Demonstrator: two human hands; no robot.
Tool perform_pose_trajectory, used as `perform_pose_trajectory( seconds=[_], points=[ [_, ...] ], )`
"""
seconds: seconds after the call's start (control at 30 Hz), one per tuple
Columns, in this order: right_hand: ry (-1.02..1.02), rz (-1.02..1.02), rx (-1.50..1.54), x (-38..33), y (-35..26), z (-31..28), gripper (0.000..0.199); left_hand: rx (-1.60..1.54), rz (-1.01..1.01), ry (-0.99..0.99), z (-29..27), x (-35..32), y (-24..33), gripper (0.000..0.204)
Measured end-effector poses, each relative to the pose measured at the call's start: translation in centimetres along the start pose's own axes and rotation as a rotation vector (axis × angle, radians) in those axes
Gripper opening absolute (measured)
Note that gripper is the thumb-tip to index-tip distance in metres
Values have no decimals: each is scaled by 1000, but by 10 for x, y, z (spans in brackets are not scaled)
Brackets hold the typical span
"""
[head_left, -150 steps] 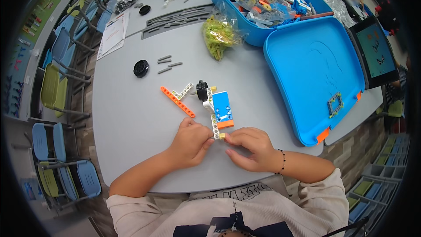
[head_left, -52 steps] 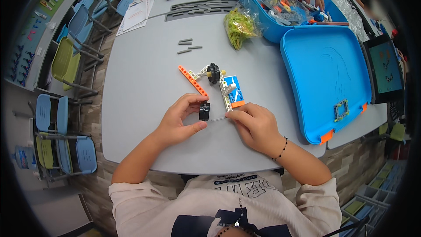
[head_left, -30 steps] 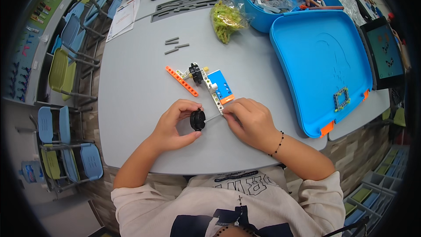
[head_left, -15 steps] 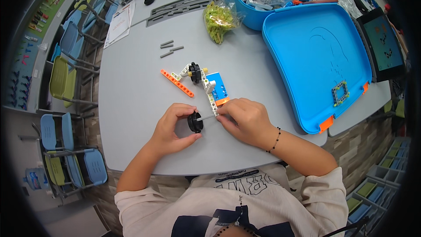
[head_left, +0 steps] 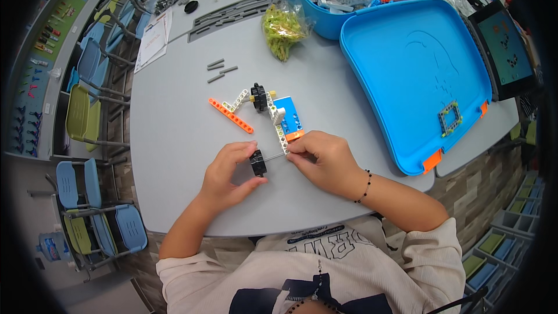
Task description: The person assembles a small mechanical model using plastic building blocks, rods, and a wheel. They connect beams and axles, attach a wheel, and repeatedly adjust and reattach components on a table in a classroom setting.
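Observation:
My left hand (head_left: 225, 175) holds a black wheel (head_left: 257, 164) between its thumb and fingers. From the wheel a thin grey axle (head_left: 274, 156) runs right to the near end of a white perforated beam (head_left: 279, 129). My right hand (head_left: 323, 160) pinches that beam end; its fingertips partly hide the joint. Beyond my hands, the beam is joined to a blue block with an orange edge (head_left: 289, 115) and a second black wheel (head_left: 258, 97). At the far left of this build, an orange perforated beam (head_left: 231, 116) slants beside a shorter white beam (head_left: 237, 101).
Several loose grey axles (head_left: 216, 68) lie farther back, near a bag of lime-green pieces (head_left: 283, 29). A blue parts bin (head_left: 323, 21) and its lid (head_left: 407, 75), with a small square frame (head_left: 449, 119) on it, occupy the right. Behind the lid stands a tablet (head_left: 503, 46).
The black wheel has turned in my left fingers, showing its tread more. My right hand keeps its pinch. The other person's hand over the blue bin has gone from there.

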State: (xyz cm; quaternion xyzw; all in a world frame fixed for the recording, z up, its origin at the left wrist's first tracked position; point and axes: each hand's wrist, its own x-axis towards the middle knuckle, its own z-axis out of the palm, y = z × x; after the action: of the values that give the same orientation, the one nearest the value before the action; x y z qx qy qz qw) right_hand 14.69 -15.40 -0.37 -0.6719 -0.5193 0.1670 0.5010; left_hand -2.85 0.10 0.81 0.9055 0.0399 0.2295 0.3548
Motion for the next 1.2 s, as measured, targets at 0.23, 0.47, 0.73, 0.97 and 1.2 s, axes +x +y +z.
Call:
perform_pose_trajectory(
  seconds=[0.23,0.47,0.73,0.97,1.2],
  points=[
    [38,404,436,6,6,-5,11,140,143,104,16,11,8,62],
    [139,499,773,12,16,-14,12,221,323,179,31,32,13,65],
    [162,535,849,14,12,-20,12,255,322,249,36,36,17,63],
    [148,556,823,14,12,-20,12,162,244,285,38,33,17,57],
    [137,544,834,14,12,-20,12,122,207,287,40,33,16,60]
  ],
)
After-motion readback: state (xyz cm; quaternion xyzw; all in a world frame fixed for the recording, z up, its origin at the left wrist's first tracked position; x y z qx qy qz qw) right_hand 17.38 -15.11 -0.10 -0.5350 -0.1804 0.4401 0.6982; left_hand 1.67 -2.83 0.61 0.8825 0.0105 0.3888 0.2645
